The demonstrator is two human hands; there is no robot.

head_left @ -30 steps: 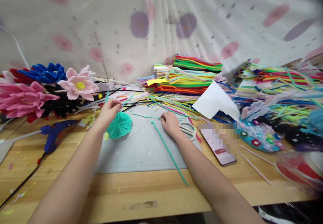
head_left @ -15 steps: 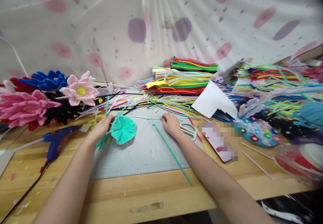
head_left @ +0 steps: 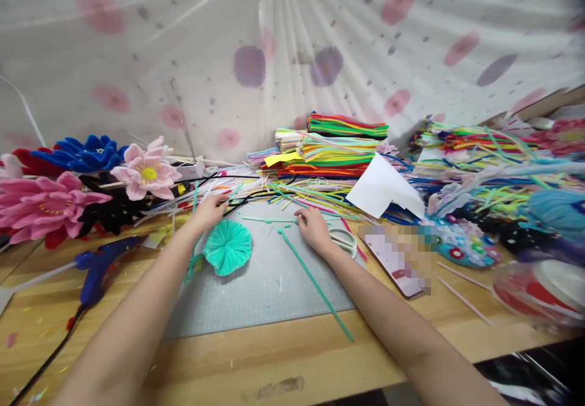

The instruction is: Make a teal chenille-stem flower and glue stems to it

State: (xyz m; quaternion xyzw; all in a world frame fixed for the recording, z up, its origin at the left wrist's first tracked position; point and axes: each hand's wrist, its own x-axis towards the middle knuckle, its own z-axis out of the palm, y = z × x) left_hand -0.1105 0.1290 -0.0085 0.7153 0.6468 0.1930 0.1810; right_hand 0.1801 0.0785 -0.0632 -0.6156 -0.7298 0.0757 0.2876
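My left hand [head_left: 211, 212] is beside the green pleated disc [head_left: 227, 247], at its upper left, over the mat's back left edge. Its fingers are drawn together near some green strips; what they hold is too small to tell. On the right, my right hand [head_left: 313, 228] has bent fingers pressed together at the end of a thin green strip [head_left: 262, 219] on the grey mat [head_left: 269, 284]. Whether it grips the strip is unclear. Below and between the hands, a long green stem [head_left: 317, 285] lies slanting. Scissors [head_left: 343, 241] rest partly behind my right wrist.
A blue glue gun [head_left: 98, 266] with a black cord lies at left, below fuzzy flowers [head_left: 146, 173]. Bundles of coloured stems [head_left: 338, 150] are piled at the back. White paper [head_left: 384, 186], a partly blurred phone [head_left: 397, 266] and a clear tub [head_left: 539, 290] are at right.
My left hand has moved right and up, to the disc's upper left, away from the stems left of the disc. My right hand stays near the thin green strip. The view has shifted slightly.
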